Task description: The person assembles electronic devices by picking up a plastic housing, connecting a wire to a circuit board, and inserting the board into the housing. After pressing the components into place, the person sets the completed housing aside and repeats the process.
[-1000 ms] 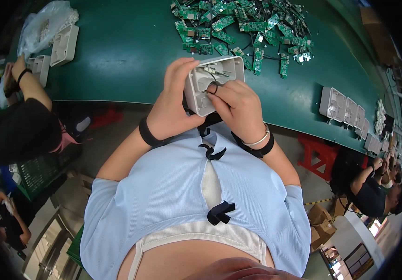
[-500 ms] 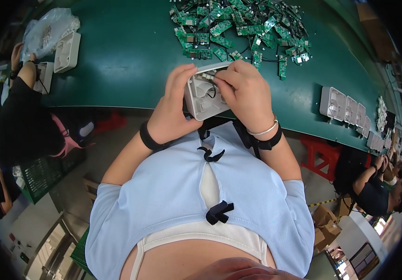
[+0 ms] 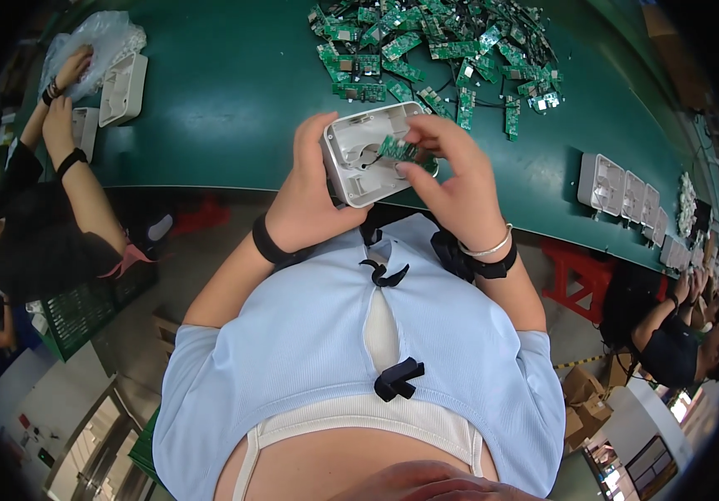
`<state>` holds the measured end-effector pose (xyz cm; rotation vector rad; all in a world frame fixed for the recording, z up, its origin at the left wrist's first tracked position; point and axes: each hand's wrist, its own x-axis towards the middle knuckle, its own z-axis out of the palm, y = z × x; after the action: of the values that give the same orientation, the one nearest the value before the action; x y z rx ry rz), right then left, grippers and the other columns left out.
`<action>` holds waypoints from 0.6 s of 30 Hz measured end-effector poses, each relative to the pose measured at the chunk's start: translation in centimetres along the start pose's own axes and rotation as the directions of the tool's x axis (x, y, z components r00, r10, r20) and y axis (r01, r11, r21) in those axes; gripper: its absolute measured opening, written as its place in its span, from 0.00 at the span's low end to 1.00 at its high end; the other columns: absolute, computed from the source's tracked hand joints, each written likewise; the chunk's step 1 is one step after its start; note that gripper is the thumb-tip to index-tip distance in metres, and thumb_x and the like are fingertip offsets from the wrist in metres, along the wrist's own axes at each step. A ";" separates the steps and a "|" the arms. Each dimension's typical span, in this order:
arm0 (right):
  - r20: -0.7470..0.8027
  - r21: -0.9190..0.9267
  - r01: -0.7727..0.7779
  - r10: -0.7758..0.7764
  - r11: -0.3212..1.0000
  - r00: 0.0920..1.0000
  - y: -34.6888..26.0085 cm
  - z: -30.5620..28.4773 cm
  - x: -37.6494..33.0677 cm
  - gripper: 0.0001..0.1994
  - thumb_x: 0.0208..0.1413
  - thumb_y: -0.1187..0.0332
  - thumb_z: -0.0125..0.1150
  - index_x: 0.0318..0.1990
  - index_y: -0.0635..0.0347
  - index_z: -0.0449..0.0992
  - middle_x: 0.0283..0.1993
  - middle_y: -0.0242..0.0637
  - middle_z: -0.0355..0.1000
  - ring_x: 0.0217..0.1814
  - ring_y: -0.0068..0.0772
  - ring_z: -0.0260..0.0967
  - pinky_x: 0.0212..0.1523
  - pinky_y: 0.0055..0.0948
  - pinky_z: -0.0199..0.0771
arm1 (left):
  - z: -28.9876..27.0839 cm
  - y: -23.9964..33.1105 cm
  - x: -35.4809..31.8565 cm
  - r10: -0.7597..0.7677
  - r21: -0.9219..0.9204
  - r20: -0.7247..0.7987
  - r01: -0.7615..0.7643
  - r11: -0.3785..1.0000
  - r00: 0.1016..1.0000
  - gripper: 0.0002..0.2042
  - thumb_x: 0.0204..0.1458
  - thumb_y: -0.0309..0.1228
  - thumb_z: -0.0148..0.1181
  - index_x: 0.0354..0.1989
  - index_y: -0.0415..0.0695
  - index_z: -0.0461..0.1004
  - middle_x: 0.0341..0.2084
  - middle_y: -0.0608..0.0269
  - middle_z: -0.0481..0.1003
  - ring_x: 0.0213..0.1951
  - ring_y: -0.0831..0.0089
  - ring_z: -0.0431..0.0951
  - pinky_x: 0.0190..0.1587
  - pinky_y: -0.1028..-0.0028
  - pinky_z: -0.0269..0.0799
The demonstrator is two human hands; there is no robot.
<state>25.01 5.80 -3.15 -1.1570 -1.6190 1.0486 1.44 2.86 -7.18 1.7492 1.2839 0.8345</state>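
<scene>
My left hand (image 3: 313, 188) grips a white plastic housing (image 3: 351, 196) by its left side, its open face tilted up toward me. Moulded compartments and a dark wire show inside it. In my right hand (image 3: 459, 179) a small green circuit board (image 3: 399, 149) is pinched between thumb and fingers, over the right part of the housing. Part of the board is hidden behind the fingers. Just beyond the housing lies a heap of green circuit boards (image 3: 401, 46) with black wires, on the green table (image 3: 226, 125).
Several white housings (image 3: 601, 184) stand in a row at the right edge. At the far left, a co-worker's hands (image 3: 71, 71) are at a clear plastic bag (image 3: 96, 50) beside another white housing (image 3: 123, 90). A red stool (image 3: 572, 280) sits below the table at right; other people work farther right.
My right hand has drawn back from the housing's top inner edge and now shows a green circuit board in its fingers. The co-worker's hands at left have moved onto the bag.
</scene>
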 end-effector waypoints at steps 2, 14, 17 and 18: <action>0.159 -0.096 0.101 -0.084 0.990 0.984 -0.2 -0.3 -0.1 0.16 0.52 0.84 0.70 0.49 0.63 0.82 0.47 0.41 0.79 0.46 0.39 0.79 0.49 0.31 0.80 | 0.4 -0.3 0.1 0.082 -0.038 -0.033 -0.083 0.996 0.996 0.57 0.41 0.22 0.79 0.77 0.44 0.44 0.68 0.48 0.61 0.68 0.57 0.71 0.69 0.58 0.72; 0.444 -0.152 0.427 -0.324 0.892 0.835 0.0 -1.0 -0.6 0.14 0.49 0.78 0.76 0.45 0.61 0.84 0.46 0.37 0.79 0.49 0.45 0.77 0.52 0.38 0.77 | -0.3 0.3 0.3 -0.149 -0.379 -0.003 0.137 0.915 0.989 0.56 0.40 0.21 0.79 0.77 0.41 0.46 0.67 0.48 0.61 0.60 0.57 0.80 0.54 0.63 0.84; 0.421 -0.106 0.413 -0.335 0.905 0.843 0.5 -0.5 -0.4 0.12 0.49 0.77 0.76 0.42 0.61 0.84 0.45 0.37 0.80 0.49 0.45 0.78 0.53 0.38 0.77 | -0.4 0.3 0.2 -0.160 -0.349 -0.022 0.143 0.926 0.987 0.56 0.40 0.23 0.79 0.77 0.41 0.47 0.66 0.47 0.63 0.56 0.60 0.82 0.51 0.64 0.84; 0.416 -0.086 0.384 -0.318 0.919 0.852 0.9 -0.4 -0.4 0.11 0.49 0.77 0.76 0.41 0.61 0.84 0.45 0.37 0.80 0.49 0.44 0.78 0.53 0.38 0.77 | -0.5 0.4 0.1 -0.168 -0.333 -0.036 0.146 0.932 0.985 0.56 0.40 0.23 0.79 0.77 0.42 0.47 0.66 0.47 0.64 0.54 0.61 0.83 0.49 0.65 0.85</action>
<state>25.68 5.66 -3.94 -0.7285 -2.1778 0.9546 1.21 2.96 -6.64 1.3478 1.2271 0.9575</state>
